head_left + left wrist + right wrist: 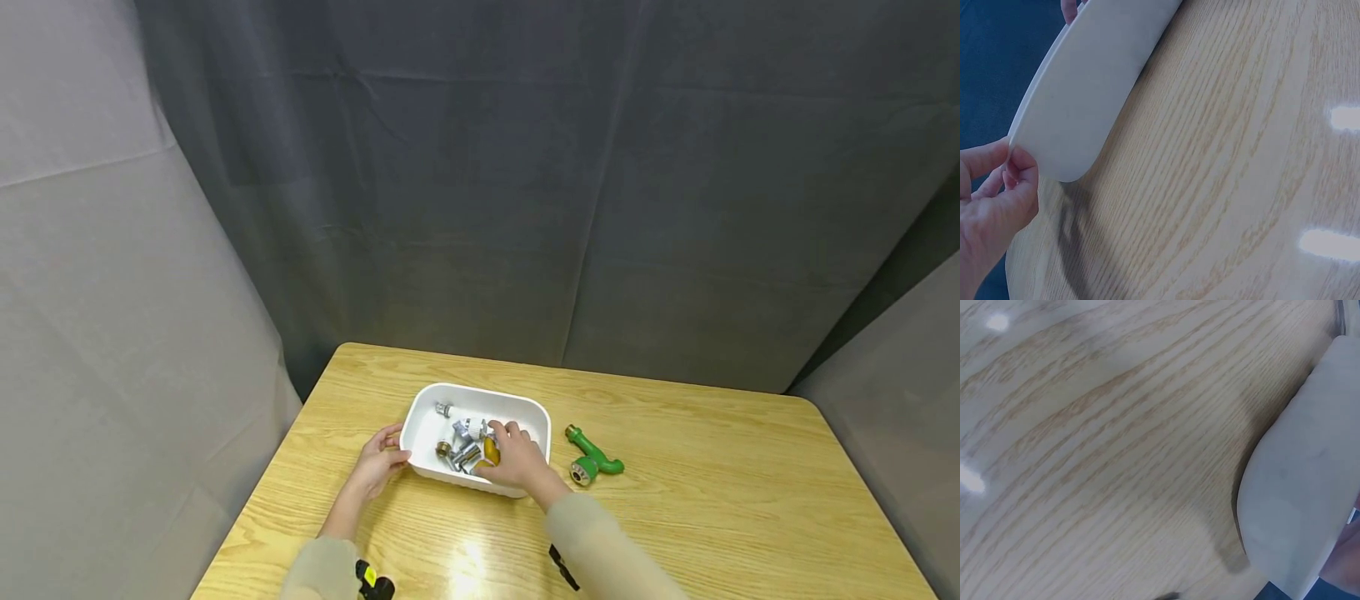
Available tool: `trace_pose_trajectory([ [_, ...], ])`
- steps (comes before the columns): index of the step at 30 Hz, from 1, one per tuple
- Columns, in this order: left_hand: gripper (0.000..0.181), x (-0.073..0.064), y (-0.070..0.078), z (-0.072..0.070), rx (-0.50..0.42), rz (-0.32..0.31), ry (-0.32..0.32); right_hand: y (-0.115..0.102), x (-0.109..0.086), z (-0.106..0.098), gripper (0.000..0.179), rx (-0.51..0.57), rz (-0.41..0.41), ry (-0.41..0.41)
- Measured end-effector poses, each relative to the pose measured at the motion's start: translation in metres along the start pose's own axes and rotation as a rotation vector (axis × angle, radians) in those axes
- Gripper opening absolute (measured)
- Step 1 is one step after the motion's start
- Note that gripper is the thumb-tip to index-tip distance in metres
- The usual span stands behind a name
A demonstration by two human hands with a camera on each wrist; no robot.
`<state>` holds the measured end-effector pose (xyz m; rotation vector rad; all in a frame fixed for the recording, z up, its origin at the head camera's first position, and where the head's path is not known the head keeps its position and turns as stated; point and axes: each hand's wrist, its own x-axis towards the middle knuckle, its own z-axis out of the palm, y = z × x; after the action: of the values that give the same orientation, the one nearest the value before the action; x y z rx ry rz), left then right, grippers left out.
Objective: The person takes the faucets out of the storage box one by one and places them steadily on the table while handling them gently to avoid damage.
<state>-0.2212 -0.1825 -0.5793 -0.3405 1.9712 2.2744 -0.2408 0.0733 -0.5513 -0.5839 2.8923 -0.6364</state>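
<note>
A dark grey curtain (450, 183) hangs behind a wood-grained table (720, 492), with pale cloth (90, 292) rising along the left and more grey cloth at the right. The table's far corners are rounded, and glare spots shine on its surface near the front.

A white bin (480, 405) sits left of the table's middle. A strip of wood separates its back rim from the far edge, and a wider stretch lies between it and the left edge. The person's left hand (380, 460) pinches the bin's left end at the rim, thumb and fingers on either side of the wall, as the left wrist view shows.

The right hand (519, 460) reaches over the bin's right front, fingers bent around a yellow piece (491, 451); one cannot tell whether they grip it. Beside it, silver fittings (468, 454) lie clustered on the bin floor, and a small metal connector (443, 409) lies apart, near the back left corner.

Outside, near the bin's right end, a green tap (595, 456) lies on the wood, not touching the wall. Beyond it, a broad span of tabletop runs to the right edge.
</note>
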Motion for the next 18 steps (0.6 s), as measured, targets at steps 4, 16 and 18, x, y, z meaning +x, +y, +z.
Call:
trace_pose_trajectory([
  [4,0.057,-0.0004,0.0004,-0.0004,-0.005,-0.001,0.0,-0.0027,0.0023,-0.0003,0.081,0.011,0.023,-0.045],
  [16,0.059,-0.0014,0.0,-0.0015,-0.007,-0.02,0.011,-0.0088,0.0059,-0.0022,0.074,0.054,0.079,-0.156],
  [18,0.059,-0.0017,0.0,-0.0015,-0.004,-0.021,0.011,-0.0086,0.0063,-0.0018,0.073,0.059,0.075,-0.161],
])
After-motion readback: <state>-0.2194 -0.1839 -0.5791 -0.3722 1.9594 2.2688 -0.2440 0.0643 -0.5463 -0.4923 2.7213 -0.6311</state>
